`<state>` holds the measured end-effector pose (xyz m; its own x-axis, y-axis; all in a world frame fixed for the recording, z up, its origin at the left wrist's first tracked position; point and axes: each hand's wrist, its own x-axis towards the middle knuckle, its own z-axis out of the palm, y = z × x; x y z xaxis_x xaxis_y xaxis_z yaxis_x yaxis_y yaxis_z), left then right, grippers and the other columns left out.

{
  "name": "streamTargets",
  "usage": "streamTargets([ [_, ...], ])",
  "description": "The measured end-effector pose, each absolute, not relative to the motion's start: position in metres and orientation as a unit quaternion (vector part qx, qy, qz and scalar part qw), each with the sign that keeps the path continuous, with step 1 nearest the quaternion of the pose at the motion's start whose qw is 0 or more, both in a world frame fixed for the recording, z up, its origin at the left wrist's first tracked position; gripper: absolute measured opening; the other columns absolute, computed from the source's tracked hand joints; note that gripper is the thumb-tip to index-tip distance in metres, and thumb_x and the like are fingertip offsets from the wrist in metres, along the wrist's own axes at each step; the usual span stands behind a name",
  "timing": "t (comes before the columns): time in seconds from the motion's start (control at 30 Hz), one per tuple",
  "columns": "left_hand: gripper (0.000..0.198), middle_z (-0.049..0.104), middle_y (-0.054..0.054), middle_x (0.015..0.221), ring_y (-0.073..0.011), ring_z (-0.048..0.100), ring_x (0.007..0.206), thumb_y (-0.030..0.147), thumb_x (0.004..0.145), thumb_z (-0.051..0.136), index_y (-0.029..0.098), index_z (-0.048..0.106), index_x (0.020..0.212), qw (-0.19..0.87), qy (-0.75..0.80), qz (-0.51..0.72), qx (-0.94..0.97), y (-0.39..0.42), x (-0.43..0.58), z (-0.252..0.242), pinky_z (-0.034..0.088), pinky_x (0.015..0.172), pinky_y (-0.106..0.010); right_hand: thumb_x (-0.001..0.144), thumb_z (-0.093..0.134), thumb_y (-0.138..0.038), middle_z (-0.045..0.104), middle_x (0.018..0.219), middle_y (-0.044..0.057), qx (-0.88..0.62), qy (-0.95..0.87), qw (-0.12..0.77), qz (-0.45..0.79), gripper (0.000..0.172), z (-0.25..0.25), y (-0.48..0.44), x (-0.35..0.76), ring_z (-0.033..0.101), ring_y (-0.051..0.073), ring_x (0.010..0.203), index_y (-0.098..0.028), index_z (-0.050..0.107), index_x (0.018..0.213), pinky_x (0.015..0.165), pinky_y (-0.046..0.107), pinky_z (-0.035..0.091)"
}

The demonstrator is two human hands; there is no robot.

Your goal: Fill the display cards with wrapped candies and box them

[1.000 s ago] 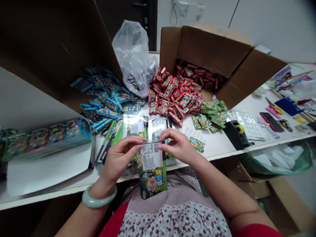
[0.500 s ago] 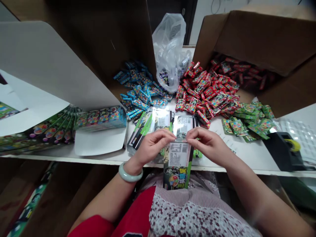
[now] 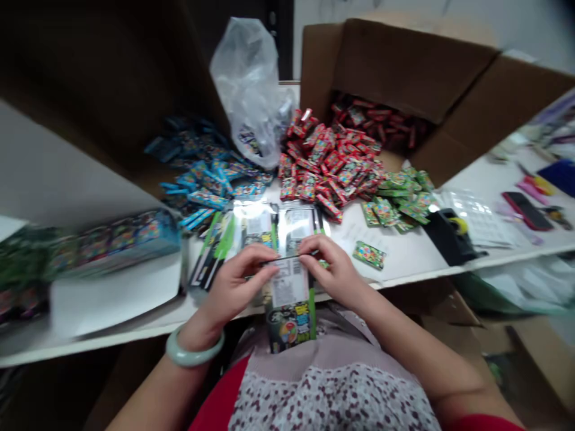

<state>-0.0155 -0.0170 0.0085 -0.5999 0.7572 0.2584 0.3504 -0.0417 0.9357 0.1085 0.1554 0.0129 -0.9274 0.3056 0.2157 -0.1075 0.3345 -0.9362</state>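
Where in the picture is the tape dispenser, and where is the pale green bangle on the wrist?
Tape dispenser [image 3: 442, 237]: head view, on its black body.
Pale green bangle [image 3: 191, 359]: head view, on the lower band.

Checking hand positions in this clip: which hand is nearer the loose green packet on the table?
The right hand: it is beside the loose green packet, not touching it. The left hand is farther off, past the right. Both grip a dark packet.
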Motion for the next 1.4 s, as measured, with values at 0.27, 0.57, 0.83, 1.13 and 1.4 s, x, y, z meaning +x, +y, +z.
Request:
streamTargets([
  [0.27, 0.011, 0.065, 0.004, 0.090, -0.0144, 0.060, 0.084, 0.027, 0.078, 0.075, 0.025, 0.066, 0.085, 0.148, 0.724, 0.598, 0.311, -0.006, -0.031, -0.007, 0.051, 0.074, -0.022, 0.083, 0.055, -0.033, 0.065, 0.097, 0.007, -0.404, -0.787, 0.207, 0.418, 0.023, -0.037, 0.292, 0.185, 0.062, 0.018, 0.085, -0.017, 0.064, 0.096, 0.082, 0.036, 0.050],
  [0.57, 0.014, 0.067, 0.004, 0.086, -0.0142, 0.061, 0.078, 0.031, 0.076, 0.076, 0.026, 0.067, 0.084, 0.149, 0.744, 0.575, 0.306, 0.009, -0.030, -0.005, 0.050, 0.067, -0.023, 0.071, 0.062, -0.027, 0.060, 0.079, 0.003, -0.471, -0.793, 0.164, 0.350, 0.008, -0.089, 0.335, 0.206, 0.053, 0.017, 0.073, -0.019, 0.062, 0.070, 0.080, 0.035, 0.043],
  [0.83, 0.013, 0.066, 0.002, 0.088, -0.0156, 0.061, 0.081, 0.030, 0.079, 0.073, 0.024, 0.065, 0.087, 0.153, 0.715, 0.589, 0.345, 0.010, -0.030, -0.012, 0.051, 0.072, -0.024, 0.072, 0.064, -0.050, 0.067, 0.088, 0.006, -0.429, -0.765, 0.160, 0.453, 0.032, -0.053, 0.326, 0.244, 0.061, 0.020, 0.081, -0.019, 0.058, 0.077, 0.073, 0.034, 0.048],
  [1.13, 0.006, 0.060, -0.002, 0.080, -0.0144, 0.058, 0.075, 0.026, 0.085, 0.062, 0.021, 0.059, 0.083, 0.194, 0.663, 0.617, 0.378, 0.023, -0.008, 0.007, 0.048, 0.067, -0.026, 0.081, 0.066, -0.033, 0.061, 0.075, 0.001, -0.068, -0.778, 0.054, 0.622, 0.014, 0.060, 0.224, 0.118, 0.055, 0.014, 0.069, -0.021, 0.061, 0.077, 0.066, 0.029, 0.045],
  [1.4, 0.012, 0.060, -0.003, 0.082, -0.0160, 0.057, 0.079, 0.032, 0.091, 0.055, 0.021, 0.058, 0.086, 0.190, 0.640, 0.638, 0.383, 0.008, -0.009, 0.006, 0.047, 0.070, -0.030, 0.075, 0.070, -0.034, 0.058, 0.064, -0.002, -0.009, -0.766, -0.097, 0.636, 0.017, 0.054, 0.200, 0.053, 0.050, 0.012, 0.060, -0.021, 0.059, 0.070, 0.056, 0.026, 0.040],
])
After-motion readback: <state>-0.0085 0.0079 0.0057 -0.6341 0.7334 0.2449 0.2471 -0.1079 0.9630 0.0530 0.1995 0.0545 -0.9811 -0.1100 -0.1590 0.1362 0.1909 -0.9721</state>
